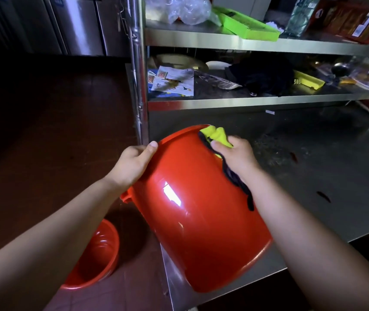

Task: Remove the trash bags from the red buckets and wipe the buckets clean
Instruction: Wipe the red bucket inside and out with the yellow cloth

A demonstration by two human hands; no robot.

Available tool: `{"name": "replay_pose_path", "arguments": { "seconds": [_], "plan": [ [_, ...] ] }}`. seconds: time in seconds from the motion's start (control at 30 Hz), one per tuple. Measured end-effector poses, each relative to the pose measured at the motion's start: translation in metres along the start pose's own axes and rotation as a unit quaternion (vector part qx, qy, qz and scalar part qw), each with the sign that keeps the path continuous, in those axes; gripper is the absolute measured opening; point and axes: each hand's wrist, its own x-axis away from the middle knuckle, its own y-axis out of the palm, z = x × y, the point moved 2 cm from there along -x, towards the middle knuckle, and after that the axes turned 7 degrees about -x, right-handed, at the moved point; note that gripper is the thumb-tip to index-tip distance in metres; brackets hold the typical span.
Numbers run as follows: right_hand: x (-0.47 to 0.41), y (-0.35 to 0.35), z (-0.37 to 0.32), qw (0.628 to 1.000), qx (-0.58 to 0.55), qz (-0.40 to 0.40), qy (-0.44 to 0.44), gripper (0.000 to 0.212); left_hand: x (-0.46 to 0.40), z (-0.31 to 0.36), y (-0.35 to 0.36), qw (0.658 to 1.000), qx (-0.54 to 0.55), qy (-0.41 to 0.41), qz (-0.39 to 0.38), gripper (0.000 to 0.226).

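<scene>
A glossy red bucket [192,212] lies tilted on the steel table's near left corner, its base towards me and its rim pointing away. My left hand [132,162] grips the rim on the left side, thumb on top. My right hand [235,153] holds a yellow cloth with a dark edge [218,135] pressed against the bucket's upper right wall near the rim. A second red bucket [98,254] stands upright on the floor at lower left, with no bag visible in it.
The steel table [313,176] carries dark stains at right. Above it, steel shelves [246,102] hold papers, a dark cloth, green and yellow trays and plastic bags. A steel upright post [137,63] stands by the bucket's rim. Brown tiled floor lies to the left.
</scene>
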Motion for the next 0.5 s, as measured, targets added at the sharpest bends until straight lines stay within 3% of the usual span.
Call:
{"name": "replay_pose_path", "arguments": {
  "seconds": [0.07,0.1,0.2,0.37,0.5],
  "plan": [
    [-0.003,-0.003,0.009,0.996,-0.033,-0.009,0.083,0.034,0.001,-0.001,0.0,1.0,-0.007,-0.001,0.01,0.062],
    [-0.003,-0.003,0.01,0.997,-0.011,-0.007,0.081,0.034,0.001,0.0,0.0,1.0,-0.022,0.003,0.02,0.056],
    [0.02,0.003,-0.006,0.986,0.165,0.009,-0.005,0.04,-0.002,0.004,0.0,0.997,-0.07,0.005,0.04,0.055],
    [0.114,0.024,-0.037,0.897,0.387,-0.016,-0.214,0.049,-0.01,0.008,-0.002,0.996,-0.086,-0.012,0.014,0.095],
    [0.163,0.04,-0.025,0.825,0.465,-0.086,-0.31,0.05,-0.017,0.013,0.004,0.996,-0.091,-0.011,0.005,0.082]
  ]
}}
